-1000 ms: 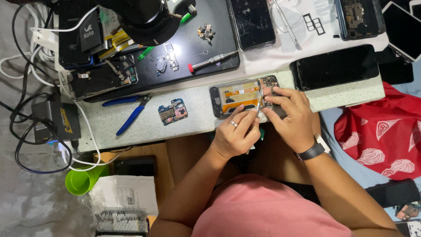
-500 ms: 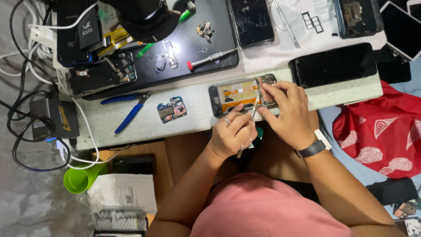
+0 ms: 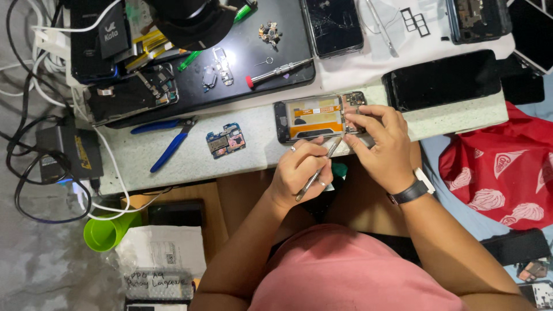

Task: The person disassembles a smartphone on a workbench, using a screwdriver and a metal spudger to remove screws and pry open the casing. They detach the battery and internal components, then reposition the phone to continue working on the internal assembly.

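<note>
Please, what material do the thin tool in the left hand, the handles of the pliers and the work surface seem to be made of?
The thin tool in the left hand looks like bare metal: grey with a dull sheen. The pliers' handles seem coated in blue plastic or rubber, smooth and evenly coloured. The work surface looks like pale speckled stone or laminate; which one I cannot tell.

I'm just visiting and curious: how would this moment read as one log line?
left hand: holds tweezers | right hand: steadies opened phone | nearby: circuit board, blue pliers
</note>
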